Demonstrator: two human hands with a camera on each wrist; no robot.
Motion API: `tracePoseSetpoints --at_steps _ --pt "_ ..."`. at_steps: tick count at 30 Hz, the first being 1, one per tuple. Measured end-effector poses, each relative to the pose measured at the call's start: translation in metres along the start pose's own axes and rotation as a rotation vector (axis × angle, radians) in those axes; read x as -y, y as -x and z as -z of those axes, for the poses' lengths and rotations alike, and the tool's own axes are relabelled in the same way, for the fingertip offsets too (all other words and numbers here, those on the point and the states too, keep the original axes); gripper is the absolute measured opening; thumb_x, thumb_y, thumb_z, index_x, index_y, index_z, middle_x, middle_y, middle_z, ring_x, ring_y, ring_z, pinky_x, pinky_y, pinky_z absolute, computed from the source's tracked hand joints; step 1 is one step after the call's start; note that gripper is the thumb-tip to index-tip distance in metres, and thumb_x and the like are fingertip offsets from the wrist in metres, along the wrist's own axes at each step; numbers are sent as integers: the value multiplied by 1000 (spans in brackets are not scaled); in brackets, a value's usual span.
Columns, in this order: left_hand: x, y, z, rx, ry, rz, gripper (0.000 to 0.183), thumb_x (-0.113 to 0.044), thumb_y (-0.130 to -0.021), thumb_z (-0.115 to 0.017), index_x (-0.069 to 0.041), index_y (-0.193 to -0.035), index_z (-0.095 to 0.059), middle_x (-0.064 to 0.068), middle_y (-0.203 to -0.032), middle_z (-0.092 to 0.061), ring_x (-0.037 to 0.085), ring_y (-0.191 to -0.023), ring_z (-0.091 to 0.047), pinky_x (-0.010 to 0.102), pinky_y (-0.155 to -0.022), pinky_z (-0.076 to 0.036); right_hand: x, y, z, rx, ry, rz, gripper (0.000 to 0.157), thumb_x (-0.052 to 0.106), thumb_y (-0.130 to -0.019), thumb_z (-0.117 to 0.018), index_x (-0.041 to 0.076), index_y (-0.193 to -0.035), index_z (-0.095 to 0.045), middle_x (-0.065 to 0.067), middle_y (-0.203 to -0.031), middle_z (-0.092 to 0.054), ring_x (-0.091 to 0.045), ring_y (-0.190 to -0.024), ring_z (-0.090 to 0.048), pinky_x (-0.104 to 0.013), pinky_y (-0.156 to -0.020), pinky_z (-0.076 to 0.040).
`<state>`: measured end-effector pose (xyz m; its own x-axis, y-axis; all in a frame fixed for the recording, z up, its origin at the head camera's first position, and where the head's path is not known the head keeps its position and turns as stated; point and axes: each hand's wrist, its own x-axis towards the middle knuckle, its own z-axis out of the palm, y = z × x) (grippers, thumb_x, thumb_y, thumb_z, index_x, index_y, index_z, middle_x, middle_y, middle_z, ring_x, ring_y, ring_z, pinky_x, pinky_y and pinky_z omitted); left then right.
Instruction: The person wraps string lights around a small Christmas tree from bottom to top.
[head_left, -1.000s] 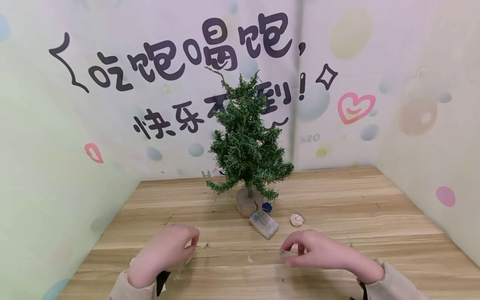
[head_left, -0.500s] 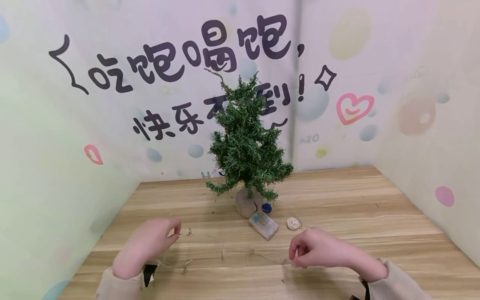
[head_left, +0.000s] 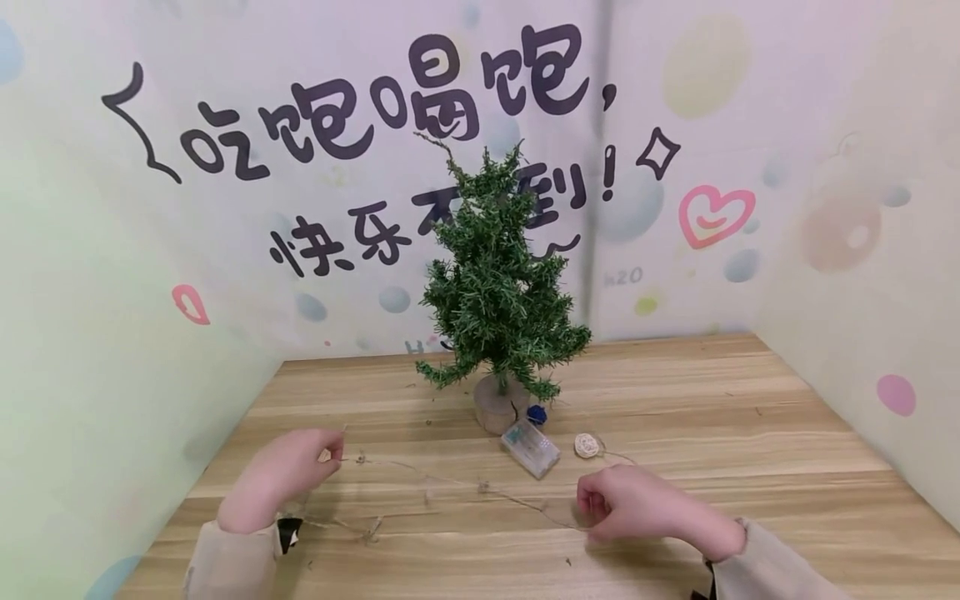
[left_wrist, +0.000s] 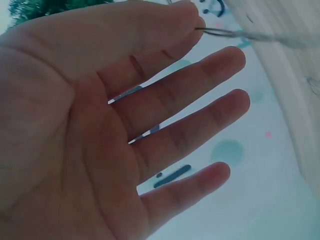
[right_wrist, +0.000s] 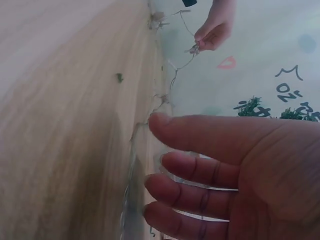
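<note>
A thin wire string of fairy lights (head_left: 483, 487) stretches between the two hands, low over the front of the table. My left hand (head_left: 281, 477) pinches it between thumb and index finger; the other fingers spread out straight in the left wrist view. At the right, my right hand (head_left: 637, 504) pinches the string with thumb and index finger, the index largely hidden behind the thumb (right_wrist: 200, 135) in the right wrist view. More of the string trails below the left hand. A clear battery box (head_left: 531, 448) lies in front of the tree.
A small green artificial Christmas tree (head_left: 498, 292) stands on a round wooden base (head_left: 495, 406) at the back middle. Beside the base sits a blue ball (head_left: 537, 414). A cream woven ball (head_left: 587, 445) lies further right. Printed cloth walls enclose the wooden table (head_left: 675, 392).
My left hand has moved left and slightly away from me, drawing the string out longer. My right hand has shifted a little to the right, and the cream ball has moved slightly left.
</note>
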<state>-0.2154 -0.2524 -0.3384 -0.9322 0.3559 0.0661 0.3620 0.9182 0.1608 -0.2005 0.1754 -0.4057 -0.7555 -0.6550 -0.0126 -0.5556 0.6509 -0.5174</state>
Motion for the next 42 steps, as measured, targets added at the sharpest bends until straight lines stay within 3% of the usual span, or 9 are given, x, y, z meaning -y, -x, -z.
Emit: tracePoseSetpoints --at_steps 7,19,26,29,33,36,39,42 --pt "20 -1 -6 40 62 63 15 -8 -75 -57 -17 -67 -47 -4 -67 -48 12 -56 -40 29 -52 -32 -1 1 -4 20 27 -9 19 22 -62 -72 24 -68 -54 15 -55 -47 0 -48 -42 -20 -48 -36" --pt "43 -3 -22 63 86 158 14 -8 -73 -57 -15 -67 -47 -2 -62 -44 14 -56 -40 29 -50 -31 -5 -2 -8 -32 179 -16 18 20 -62 -70 26 -62 -53 18 -56 -44 -1 -51 -40 -21 -51 -34" --pt "44 -8 -32 85 121 172 12 -7 -71 -59 -13 -67 -49 -1 -61 -45 15 -56 -41 30 -49 -32 -2 -2 -6 -44 194 -6 18 16 -66 -66 28 -61 -52 19 -57 -44 0 -52 -40 -21 -50 -34" --pt "39 -11 -32 94 106 159 5 -10 -73 -59 -11 -77 -57 3 -73 -55 18 -65 -49 35 -55 -39 1 0 -3 -64 135 2 18 16 -70 -65 27 -65 -53 19 -59 -45 0 -53 -42 -21 -50 -36" --pt "23 -16 -32 57 123 65 27 -17 -78 -61 -10 -104 -60 10 -106 -59 27 -92 -55 47 -77 -42 11 3 4 -95 79 38 17 18 -75 -66 27 -67 -53 19 -60 -47 2 -53 -44 -20 -50 -38" --pt "6 -23 -40 49 219 -85 40 -18 -79 -62 -10 -118 -54 10 -118 -53 30 -107 -49 49 -87 -37 22 6 9 -127 71 76 16 19 -77 -65 27 -70 -53 19 -61 -47 3 -54 -44 -19 -50 -38" --pt "-10 -28 -53 122 323 -231 51 -23 -80 -62 -15 -128 -46 6 -128 -46 27 -115 -43 47 -92 -33 33 9 13 -169 56 116 14 19 -79 -63 28 -73 -54 20 -60 -46 4 -53 -42 -18 -50 -39" --pt "-21 -29 -65 213 400 -312 59 -26 -81 -62 -16 -133 -38 3 -132 -41 26 -116 -41 46 -92 -34 46 10 21 -219 39 164 13 19 -80 -62 28 -75 -54 20 -58 -44 5 -50 -39 -17 -46 -38"
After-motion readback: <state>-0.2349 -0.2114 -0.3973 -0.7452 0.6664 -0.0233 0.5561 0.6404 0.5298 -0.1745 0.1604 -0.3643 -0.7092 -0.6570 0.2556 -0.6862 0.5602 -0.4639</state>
